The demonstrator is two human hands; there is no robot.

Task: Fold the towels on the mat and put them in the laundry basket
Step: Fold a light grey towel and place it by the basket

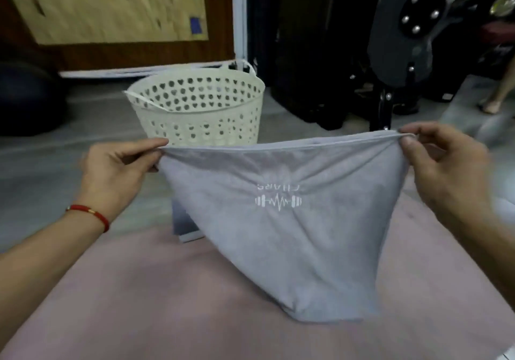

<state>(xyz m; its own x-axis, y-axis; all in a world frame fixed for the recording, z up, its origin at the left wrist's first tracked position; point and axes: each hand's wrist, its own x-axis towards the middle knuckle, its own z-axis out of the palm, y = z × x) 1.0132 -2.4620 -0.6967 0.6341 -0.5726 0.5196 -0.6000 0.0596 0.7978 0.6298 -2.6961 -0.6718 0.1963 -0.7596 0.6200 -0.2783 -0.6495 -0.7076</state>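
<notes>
A grey towel (281, 237) with a white dumbbell logo hangs stretched between my hands above the pink mat (156, 298). My left hand (117, 170) pinches its upper left corner. The upper right corner is pinched by my right hand (443, 164). The towel's lower end sags onto the mat. Behind the towel stands a cream laundry basket (200, 108) with heart-shaped holes, on the grey floor just beyond the mat's far edge. Its inside looks empty from here.
Black gym equipment (404, 39) stands at the back right, and a dark ball (25, 97) lies at the far left. A wooden board (106, 5) leans on the back wall. Someone's bare foot (493, 103) shows at the right edge.
</notes>
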